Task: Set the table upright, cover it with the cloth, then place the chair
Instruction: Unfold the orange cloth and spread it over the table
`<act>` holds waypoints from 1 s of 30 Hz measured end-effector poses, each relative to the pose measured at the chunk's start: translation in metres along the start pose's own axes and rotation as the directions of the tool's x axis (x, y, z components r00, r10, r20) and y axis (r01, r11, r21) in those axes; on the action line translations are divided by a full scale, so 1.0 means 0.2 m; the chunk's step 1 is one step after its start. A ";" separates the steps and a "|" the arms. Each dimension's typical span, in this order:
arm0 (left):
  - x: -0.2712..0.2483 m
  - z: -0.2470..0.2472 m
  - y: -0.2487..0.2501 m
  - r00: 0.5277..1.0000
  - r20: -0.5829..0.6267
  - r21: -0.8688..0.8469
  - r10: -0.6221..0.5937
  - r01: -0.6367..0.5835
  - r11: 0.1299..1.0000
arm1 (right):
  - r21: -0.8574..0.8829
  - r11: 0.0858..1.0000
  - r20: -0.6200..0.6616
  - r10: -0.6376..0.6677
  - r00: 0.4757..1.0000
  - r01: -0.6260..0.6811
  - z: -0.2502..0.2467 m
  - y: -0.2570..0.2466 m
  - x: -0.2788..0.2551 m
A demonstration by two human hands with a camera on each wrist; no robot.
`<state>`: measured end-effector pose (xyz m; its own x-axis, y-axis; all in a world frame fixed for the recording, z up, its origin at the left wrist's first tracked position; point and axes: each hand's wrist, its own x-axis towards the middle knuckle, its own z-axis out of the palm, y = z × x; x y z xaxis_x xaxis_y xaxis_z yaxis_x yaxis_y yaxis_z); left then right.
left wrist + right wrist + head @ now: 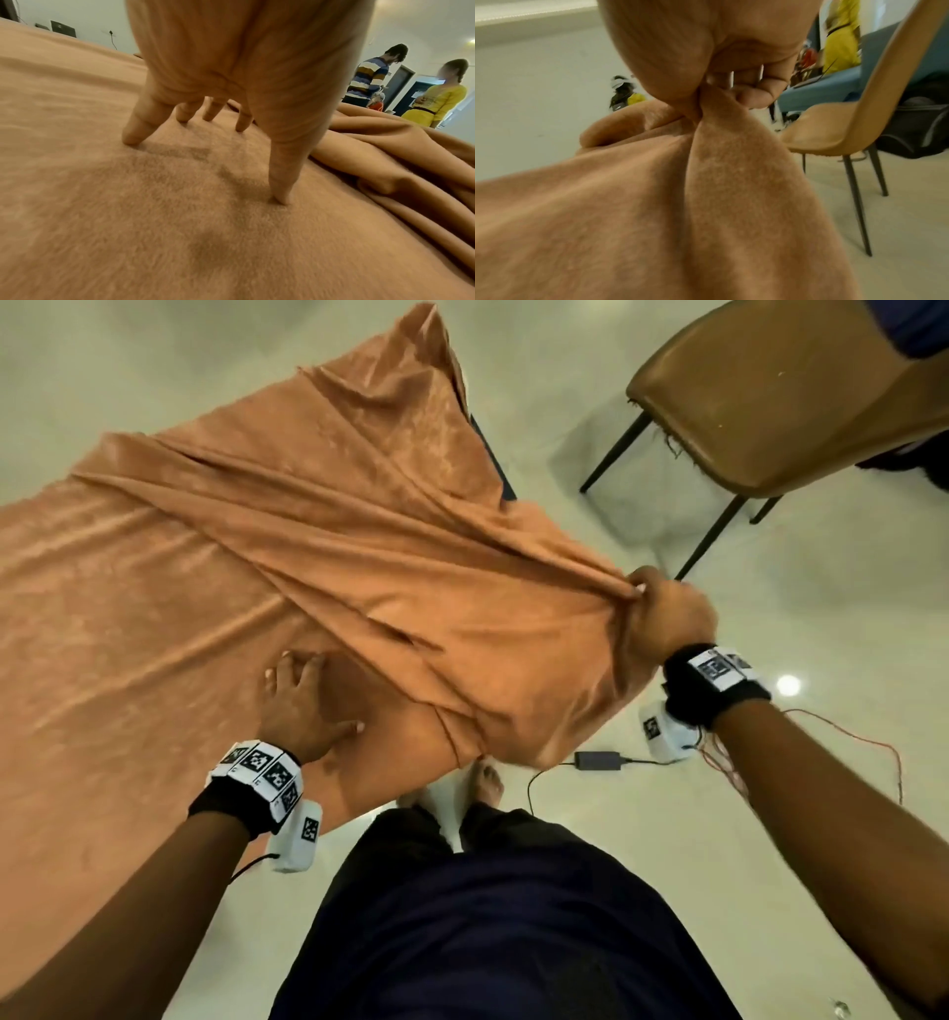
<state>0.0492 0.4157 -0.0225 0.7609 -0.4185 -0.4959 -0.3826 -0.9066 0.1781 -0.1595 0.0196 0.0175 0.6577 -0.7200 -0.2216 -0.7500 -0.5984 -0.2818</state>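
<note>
The right hand [672, 618] pinches a bunched corner of the orange velvety cloth [308, 546], lifting it; the left hand [300, 706] presses spread fingers [136, 125] flat on it.

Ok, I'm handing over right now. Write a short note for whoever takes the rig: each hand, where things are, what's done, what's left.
Left hand: open, spread fingers pressing the cloth flat on the tabletop.
Right hand: grip bunched on a corner of the cloth, held up past the table's right end.
Table: upright and almost wholly covered; only a dark edge shows at the far right.
Chair: on the floor, off to the right, apart from the table.
Done: table set upright, cloth laid over it.
Left: pull out the diagonal folds, let the corner drop, then place the chair.
</note>
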 end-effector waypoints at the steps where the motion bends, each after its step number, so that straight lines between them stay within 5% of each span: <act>1: 0.00 0.00 0.00 1.000 0.003 -0.008 0.002 -0.002 1.000 | 0.017 0.998 -0.073 0.059 0.996 -0.058 -0.05 0.05 0.06; 4: 0.00 -0.03 0.00 0.999 -0.014 0.044 0.035 -0.035 0.998 | 0.115 0.967 -0.216 0.248 0.944 -0.227 -0.19 0.15 0.23; 6: 0.00 -0.06 0.01 0.998 -0.037 0.047 0.043 -0.041 0.998 | 0.194 0.958 -0.221 0.251 0.942 -0.210 -0.22 0.13 0.25; 9: 0.04 -0.12 -0.02 0.998 -0.056 0.065 0.039 -0.036 0.997 | 0.166 0.985 0.023 -0.042 0.999 0.037 -0.14 -0.02 0.16; 12: 0.16 -0.20 -0.09 0.999 -0.047 0.019 -0.019 0.020 1.000 | 0.039 0.948 0.370 -0.308 0.877 0.316 -0.01 -0.22 0.06; 18: 0.57 -0.42 -0.25 0.986 -0.165 0.001 -0.038 0.039 0.999 | 0.099 0.893 0.239 -0.449 0.861 0.439 0.10 -0.72 0.50; 27: 1.33 -0.78 -0.53 0.997 -0.073 0.059 0.026 -0.022 0.998 | -0.146 0.740 0.385 -0.569 0.727 0.656 0.34 -1.66 1.38; 30: 1.37 -0.80 -0.56 0.996 -0.093 -0.006 0.003 -0.003 1.000 | -0.192 0.757 0.383 -0.528 0.758 0.624 0.42 -1.71 1.46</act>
<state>0.3844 0.3934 -0.0415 0.8052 -0.4243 -0.4142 -0.3818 -0.9055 0.1852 0.2956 0.0435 -0.0297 0.9215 -0.0954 -0.3766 -0.1709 -0.9701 -0.1725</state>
